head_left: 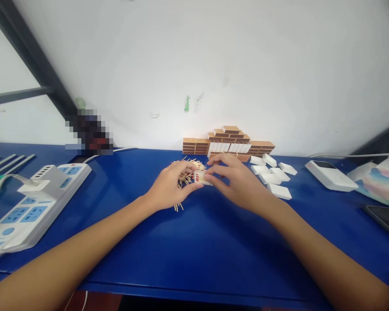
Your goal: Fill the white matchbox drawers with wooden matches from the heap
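Now the left hand (171, 183) holds the left end of a small white tray (208, 183) between thumb and fingers, while the right hand (240, 179) bends over its other end, fingertips close together at the matches inside, though whether they grip anything I cannot tell. The tray sits low over the blue desk (188, 250), just beside a loose pile of matches (184, 178). Behind stand stacked matchboxes (230, 137); white boxes (279, 191) lie scattered right of the right hand.
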Demonstrator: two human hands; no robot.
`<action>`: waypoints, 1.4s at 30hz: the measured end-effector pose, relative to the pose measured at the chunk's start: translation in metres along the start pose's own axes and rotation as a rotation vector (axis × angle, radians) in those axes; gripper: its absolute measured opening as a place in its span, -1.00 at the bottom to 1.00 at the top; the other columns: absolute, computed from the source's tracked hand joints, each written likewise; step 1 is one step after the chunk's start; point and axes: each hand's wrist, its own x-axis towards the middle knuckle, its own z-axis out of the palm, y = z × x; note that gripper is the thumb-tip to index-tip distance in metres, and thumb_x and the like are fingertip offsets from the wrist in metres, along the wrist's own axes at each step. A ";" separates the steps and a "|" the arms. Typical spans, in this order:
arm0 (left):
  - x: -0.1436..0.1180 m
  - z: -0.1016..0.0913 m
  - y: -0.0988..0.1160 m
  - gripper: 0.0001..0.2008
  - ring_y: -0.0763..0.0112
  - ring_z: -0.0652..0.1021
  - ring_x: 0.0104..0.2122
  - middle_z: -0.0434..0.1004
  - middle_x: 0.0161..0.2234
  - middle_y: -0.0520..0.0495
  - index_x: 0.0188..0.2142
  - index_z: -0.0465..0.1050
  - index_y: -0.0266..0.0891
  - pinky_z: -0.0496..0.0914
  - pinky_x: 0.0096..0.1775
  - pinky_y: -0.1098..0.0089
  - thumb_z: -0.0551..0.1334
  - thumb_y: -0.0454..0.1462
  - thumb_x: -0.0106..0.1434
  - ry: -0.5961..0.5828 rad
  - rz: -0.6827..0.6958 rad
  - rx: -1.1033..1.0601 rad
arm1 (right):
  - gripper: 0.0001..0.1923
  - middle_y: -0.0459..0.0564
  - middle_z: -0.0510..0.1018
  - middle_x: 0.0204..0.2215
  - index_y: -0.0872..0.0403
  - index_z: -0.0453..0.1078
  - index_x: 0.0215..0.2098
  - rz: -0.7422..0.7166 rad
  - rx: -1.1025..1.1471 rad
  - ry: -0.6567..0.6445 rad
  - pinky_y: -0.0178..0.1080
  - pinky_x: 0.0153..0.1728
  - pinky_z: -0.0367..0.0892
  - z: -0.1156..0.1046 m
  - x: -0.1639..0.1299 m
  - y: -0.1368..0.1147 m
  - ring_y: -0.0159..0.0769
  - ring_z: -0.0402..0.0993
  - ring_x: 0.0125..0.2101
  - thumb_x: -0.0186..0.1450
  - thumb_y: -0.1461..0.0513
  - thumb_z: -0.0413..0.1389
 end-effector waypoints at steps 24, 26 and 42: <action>0.001 -0.002 0.002 -0.65 0.22 0.60 -0.05 0.61 -0.06 -0.08 0.01 0.43 -0.13 0.49 0.00 0.16 0.42 -0.15 0.30 0.060 0.027 -0.003 | -0.89 0.08 0.47 0.00 -0.03 0.53 -0.17 0.147 0.223 -0.006 -0.12 -0.13 0.50 -0.002 0.004 -0.007 -0.15 0.45 0.02 0.44 0.20 0.14; 0.003 -0.003 -0.003 -0.65 0.21 0.62 -0.07 0.62 -0.07 -0.08 -0.01 0.43 -0.13 0.50 -0.01 0.16 0.42 -0.13 0.29 0.082 -0.044 -0.013 | -0.89 0.08 0.49 -0.04 -0.01 0.51 -0.17 0.171 0.191 0.046 -0.15 -0.21 0.49 -0.004 0.006 -0.003 -0.16 0.46 -0.04 0.45 0.21 0.12; 0.013 -0.013 -0.016 -0.70 0.22 0.66 -0.17 0.68 -0.17 -0.07 -0.11 0.48 -0.17 0.52 -0.09 0.17 0.45 -0.17 0.22 0.225 -0.239 -0.019 | -0.92 0.07 0.51 -0.26 0.06 0.41 -0.27 0.309 -0.043 -0.221 -0.05 -0.10 0.35 0.035 -0.009 0.030 -0.08 0.39 -0.15 0.41 0.23 0.15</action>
